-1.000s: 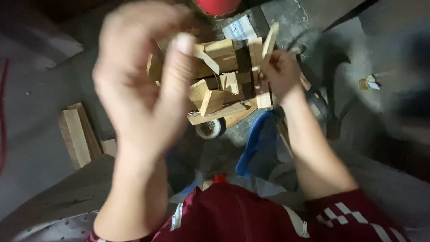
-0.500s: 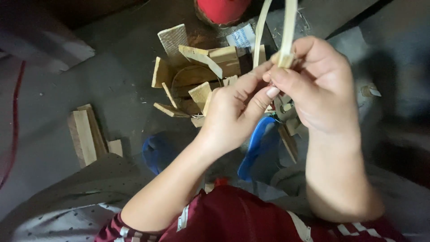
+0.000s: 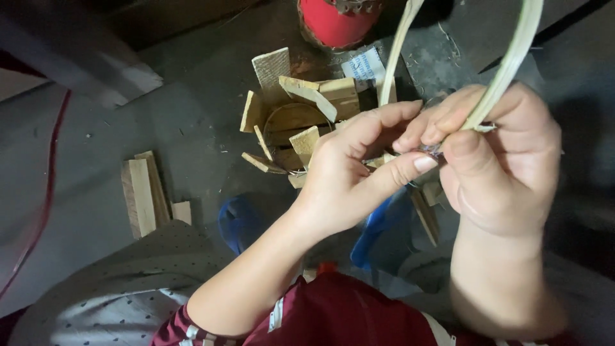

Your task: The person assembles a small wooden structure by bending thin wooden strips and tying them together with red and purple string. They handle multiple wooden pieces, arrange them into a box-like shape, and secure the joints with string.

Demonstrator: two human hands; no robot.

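Pale green strip (image 3: 506,70), long, flat, curved, pinched by both hands (image 3: 423,150)

Two pale strips (image 3: 506,70) are pinched by the right hand (image 3: 506,160), with the left hand (image 3: 352,173) touching it. A pile of wood scraps (image 3: 295,122) is seen beneath the hands, a red container (image 3: 336,22) just beyond the pile.

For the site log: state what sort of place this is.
Probably a small, informal craft workspace on a bare floor. Cut wood offcuts lie heaped, more wood blocks sit alongside, and both hands, left hand and right hand, work pale plant strips.
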